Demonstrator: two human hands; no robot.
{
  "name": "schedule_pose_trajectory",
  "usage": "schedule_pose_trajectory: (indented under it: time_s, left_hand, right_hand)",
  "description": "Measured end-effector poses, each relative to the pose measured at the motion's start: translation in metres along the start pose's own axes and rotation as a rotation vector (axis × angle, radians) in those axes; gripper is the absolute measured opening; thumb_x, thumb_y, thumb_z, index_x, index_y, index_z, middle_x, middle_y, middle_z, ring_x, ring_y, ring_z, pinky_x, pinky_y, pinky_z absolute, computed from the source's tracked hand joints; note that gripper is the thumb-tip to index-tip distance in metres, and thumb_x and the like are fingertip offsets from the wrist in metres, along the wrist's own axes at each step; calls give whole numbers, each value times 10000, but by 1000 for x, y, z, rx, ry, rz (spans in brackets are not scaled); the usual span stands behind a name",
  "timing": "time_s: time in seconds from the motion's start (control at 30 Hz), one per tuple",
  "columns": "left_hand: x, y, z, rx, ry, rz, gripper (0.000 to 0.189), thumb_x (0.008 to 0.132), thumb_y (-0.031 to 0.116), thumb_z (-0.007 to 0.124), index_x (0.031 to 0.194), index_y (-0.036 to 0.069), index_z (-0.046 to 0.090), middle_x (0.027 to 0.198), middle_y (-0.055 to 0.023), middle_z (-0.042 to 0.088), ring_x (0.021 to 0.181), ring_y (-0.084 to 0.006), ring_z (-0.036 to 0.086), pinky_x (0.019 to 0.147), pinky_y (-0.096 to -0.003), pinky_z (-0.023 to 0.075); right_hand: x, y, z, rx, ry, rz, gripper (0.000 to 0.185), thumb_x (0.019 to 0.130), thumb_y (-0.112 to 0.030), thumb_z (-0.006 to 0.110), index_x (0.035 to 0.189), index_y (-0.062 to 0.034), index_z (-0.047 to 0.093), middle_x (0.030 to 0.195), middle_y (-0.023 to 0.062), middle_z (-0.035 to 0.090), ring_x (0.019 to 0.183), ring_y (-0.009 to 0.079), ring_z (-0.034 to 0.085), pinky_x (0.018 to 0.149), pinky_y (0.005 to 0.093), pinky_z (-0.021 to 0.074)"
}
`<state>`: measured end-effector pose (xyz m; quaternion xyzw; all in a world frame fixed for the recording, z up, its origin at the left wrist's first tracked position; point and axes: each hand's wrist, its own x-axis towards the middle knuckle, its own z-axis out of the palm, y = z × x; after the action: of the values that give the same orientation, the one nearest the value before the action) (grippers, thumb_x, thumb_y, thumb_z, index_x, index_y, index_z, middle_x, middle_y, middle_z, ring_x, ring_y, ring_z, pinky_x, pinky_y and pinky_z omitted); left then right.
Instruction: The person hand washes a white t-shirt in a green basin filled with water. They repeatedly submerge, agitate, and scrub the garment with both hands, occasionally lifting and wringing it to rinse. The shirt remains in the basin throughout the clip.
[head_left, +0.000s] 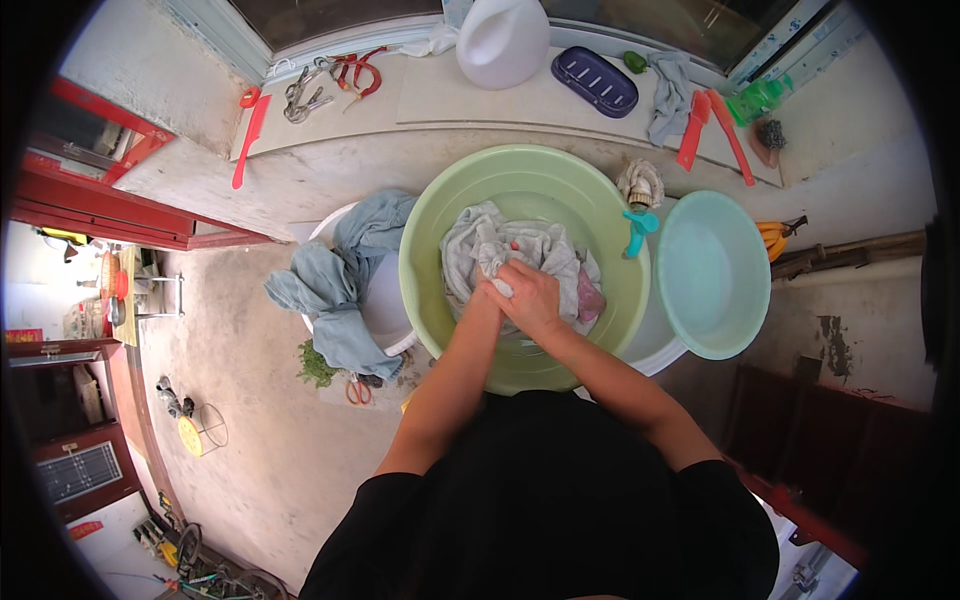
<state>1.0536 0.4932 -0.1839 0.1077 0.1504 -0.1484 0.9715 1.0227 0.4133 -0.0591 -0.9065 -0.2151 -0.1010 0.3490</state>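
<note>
Wet light grey cloth (544, 244) lies bunched in a large green plastic basin (525, 161), with a pink piece of fabric (590, 296) at its right side. My left hand (491, 289) and my right hand (531, 294) are pressed together over the middle of the cloth. A twisted fold of it is gripped between them and pokes out above the fingers. The left fingers are partly hidden behind the cloth and the right hand. Some water shows in the basin around the cloth.
Blue-grey clothing (337, 281) hangs over a white tub (386, 300) at left. A turquoise-handled tap (639, 225) and a pale turquoise basin (712, 274) stand at right. The ledge behind holds a white jug (502, 45), soap dish (595, 81) and red brushes (696, 127).
</note>
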Motion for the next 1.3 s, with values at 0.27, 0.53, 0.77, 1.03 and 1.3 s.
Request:
schedule_pose_trajectory:
  time_s: [0.27, 0.53, 0.77, 1.03, 1.3]
  left_hand:
    - [-35, -26, 53, 114, 360, -145, 305, 981, 267, 463, 1231, 117, 553, 1156, -53, 629, 1011, -227, 628, 868, -379, 518]
    - [-40, -5, 75, 229, 375, -121, 312, 955, 240, 501, 1234, 107, 545, 1149, -64, 627, 1001, -221, 628, 882, -390, 508]
    - [20, 64, 129, 861, 191, 511, 369, 894, 185, 527, 1258, 121, 524, 1314, -104, 479, 1164, -248, 497, 943, -364, 439]
    - [55, 36, 16, 2891, -154, 579, 301, 880, 182, 531, 1160, 121, 623, 1347, -182, 427, 1172, -315, 454, 850, -356, 479]
    - [67, 20, 41, 3211, -81, -49, 292, 915, 229, 492, 1161, 152, 629, 1406, -147, 334, 1270, -332, 335, 723, -306, 529]
  right_hand:
    - [43, 78, 0, -252, 23, 324, 163, 698, -218, 699, 713, -91, 599, 729, 85, 642, 658, 339, 623, 559, 430, 491]
    - [26, 7, 1, 198, 108, -8, 126, 728, -206, 670, 720, -93, 614, 692, 84, 634, 674, 325, 636, 568, 419, 497]
    - [82, 109, -32, -16, 410, 458, 274, 832, -284, 653, 1061, -141, 607, 1017, 122, 649, 961, 313, 615, 752, 417, 487]
    - [22, 157, 22, -237, -310, 100, 447, 837, -248, 622, 1268, -160, 539, 1320, 87, 478, 1181, 315, 474, 926, 475, 433]
    - [39, 177, 32, -364, -399, 134, 336, 859, -267, 595, 1174, -152, 571, 1155, 146, 535, 1117, 343, 498, 861, 456, 482]
